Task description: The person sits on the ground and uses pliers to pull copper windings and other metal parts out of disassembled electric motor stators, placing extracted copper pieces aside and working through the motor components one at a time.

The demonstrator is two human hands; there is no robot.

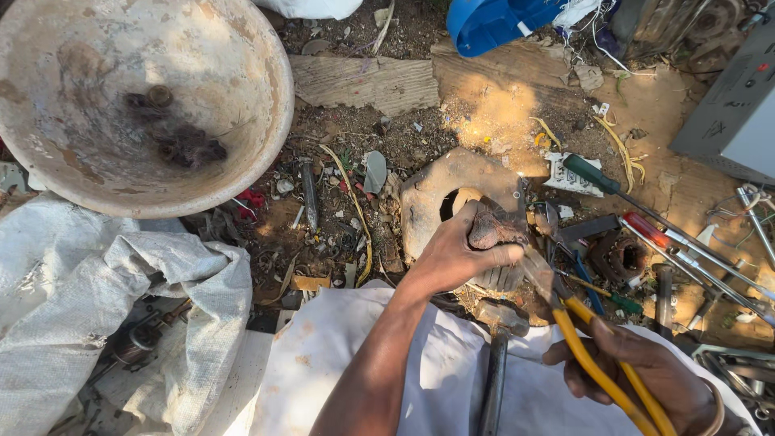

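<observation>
The yellow-handled pliers [601, 359] run off the bottom edge, and their jaws are hidden where they meet the rusty part [491, 230] gripped in the left hand [456, 254], so the bite point cannot be determined. The right hand [646, 375] is cut at the wrist by the bottom edge, and the hammer [496, 355] handle also leaves the frame there. The large rusted bowl [121, 105], the blue container [492, 23] and the grey metal box [735, 113] are each cropped by the frame edges; the dark clump inside the bowl is too indistinct to identify.
</observation>
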